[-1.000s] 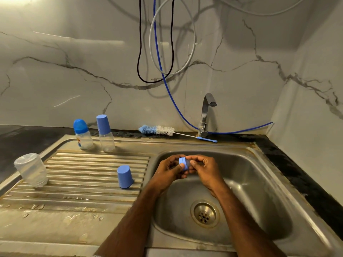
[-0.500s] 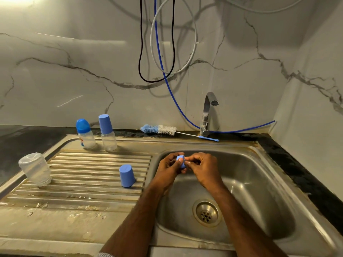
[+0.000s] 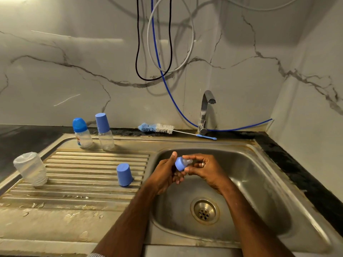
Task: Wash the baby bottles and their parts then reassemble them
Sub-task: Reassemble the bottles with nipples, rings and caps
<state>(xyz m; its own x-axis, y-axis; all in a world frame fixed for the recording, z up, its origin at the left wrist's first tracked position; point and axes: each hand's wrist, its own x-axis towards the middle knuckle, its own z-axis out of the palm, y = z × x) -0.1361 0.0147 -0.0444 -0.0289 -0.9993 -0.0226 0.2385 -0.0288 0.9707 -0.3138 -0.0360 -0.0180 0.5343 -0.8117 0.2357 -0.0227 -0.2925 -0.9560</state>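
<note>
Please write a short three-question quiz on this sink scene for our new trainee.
1. True or false: water is running from the tap.
2. What do the left hand and right hand hold over the basin? A) the brush; B) a blue collar with a teat; C) a sponge.
3. Fill in: the loose blue cap stands on the ____.

Key: 1 false, no stream shows. 2 B. 3 drainboard, beside the basin.
</note>
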